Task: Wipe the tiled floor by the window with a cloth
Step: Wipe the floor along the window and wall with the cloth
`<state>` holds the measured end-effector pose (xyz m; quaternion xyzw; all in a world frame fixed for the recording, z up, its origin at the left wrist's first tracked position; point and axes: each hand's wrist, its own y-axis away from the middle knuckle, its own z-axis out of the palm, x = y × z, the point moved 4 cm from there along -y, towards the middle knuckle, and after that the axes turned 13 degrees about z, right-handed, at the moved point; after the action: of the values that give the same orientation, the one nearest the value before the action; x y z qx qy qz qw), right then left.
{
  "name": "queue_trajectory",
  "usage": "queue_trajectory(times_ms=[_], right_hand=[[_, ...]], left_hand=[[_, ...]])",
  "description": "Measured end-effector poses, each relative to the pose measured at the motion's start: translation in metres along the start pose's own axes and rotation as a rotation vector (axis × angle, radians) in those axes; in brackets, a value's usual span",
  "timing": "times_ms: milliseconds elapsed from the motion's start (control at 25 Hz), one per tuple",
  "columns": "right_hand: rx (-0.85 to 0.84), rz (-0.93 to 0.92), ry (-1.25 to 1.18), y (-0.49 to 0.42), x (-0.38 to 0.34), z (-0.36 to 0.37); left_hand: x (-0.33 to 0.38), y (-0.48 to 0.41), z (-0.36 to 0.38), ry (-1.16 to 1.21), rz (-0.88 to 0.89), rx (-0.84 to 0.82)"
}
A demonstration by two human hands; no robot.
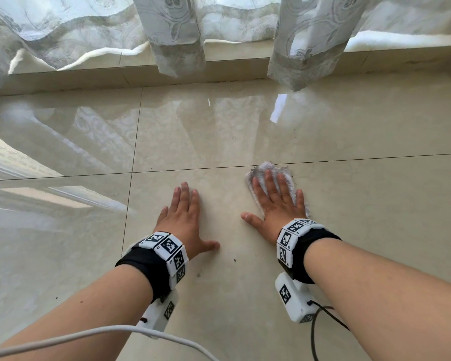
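The glossy beige tiled floor [219, 126] runs up to a low window ledge. A small white cloth [268, 169], grey with dirt at its far edge, lies flat on the floor just below a grout line. My right hand [276, 201] presses on it with fingers spread and straight, the thumb out to the left on bare tile. My left hand [185, 217] rests flat on the floor a little to the left, fingers straight, touching only the tile. Both wrists wear black bands with white marker blocks.
Patterned sheer curtains [177, 37] hang over the ledge [232, 71], their hems close to the floor. Small dark crumbs [199, 274] lie on the tile between my wrists. A white cable [89, 334] and a dark cable [314, 334] trail from the wrist units.
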<state>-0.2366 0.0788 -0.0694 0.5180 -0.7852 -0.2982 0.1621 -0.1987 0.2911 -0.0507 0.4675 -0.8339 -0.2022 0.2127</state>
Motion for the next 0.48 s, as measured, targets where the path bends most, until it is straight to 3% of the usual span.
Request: queue_trajectory(times_ms=[480], right_hand=[[0.056,0.182,-0.115,0.001,0.030,-0.017]], left_hand=[[0.036,-0.025,-0.016,-0.022,0.126,-0.015]])
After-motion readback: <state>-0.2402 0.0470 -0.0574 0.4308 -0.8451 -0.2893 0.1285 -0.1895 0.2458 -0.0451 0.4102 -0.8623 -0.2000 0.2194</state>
